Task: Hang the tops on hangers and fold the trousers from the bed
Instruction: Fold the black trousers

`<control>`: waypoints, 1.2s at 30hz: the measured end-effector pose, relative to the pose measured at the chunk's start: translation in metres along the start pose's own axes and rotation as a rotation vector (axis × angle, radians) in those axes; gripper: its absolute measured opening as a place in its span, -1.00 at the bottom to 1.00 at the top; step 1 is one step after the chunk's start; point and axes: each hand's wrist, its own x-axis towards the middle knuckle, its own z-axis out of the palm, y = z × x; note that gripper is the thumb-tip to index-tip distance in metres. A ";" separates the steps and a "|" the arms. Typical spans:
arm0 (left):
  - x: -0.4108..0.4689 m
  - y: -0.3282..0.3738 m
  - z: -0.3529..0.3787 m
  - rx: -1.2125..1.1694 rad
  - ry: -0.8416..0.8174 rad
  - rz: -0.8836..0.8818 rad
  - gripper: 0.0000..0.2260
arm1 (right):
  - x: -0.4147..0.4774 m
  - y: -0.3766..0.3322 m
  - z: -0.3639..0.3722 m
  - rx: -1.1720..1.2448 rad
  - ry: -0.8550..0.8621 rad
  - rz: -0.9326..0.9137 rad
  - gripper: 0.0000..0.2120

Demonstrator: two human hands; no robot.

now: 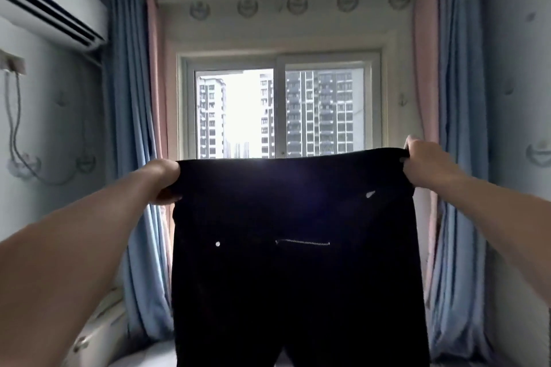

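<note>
While both arms reach forward and upward from the lower corners, the head view lists as follows.

Item: black trousers (298, 247). Held up in the air in front of the window (280, 104), waistband uppermost and stretched nearly level between the two hands, slightly higher on the right. Legs hang straight down and run off the bottom edge, parting near the bottom. Marks on the cloth: a short silver zip (302, 242) lying crosswise, a small white stud (217, 244) to its left, and a small white fleck (370, 194) near the upper right.

Item: left hand (165, 180). Forearm bare, extended diagonally up from the lower left. Fingers curled into a fist round the left corner of the waistband, gripping it; the fingertips are hidden behind the cloth.

Item: right hand (423, 162). Forearm bare, extended up from the right edge, the hand somewhat higher than the left. Fingers closed on the right corner of the waistband, one fingertip showing above the cloth edge.

Item: surroundings. Blue and pink curtains (131, 92) hang on both sides of the window; tower blocks show through the glass. A wall air conditioner (44, 6) sits upper left. A pale surface (143, 354) lies below the trousers, too blurred to identify.
</note>
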 end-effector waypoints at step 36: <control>-0.009 0.040 -0.046 0.190 0.405 0.523 -0.76 | 0.007 -0.053 -0.028 0.956 -0.269 0.225 -0.61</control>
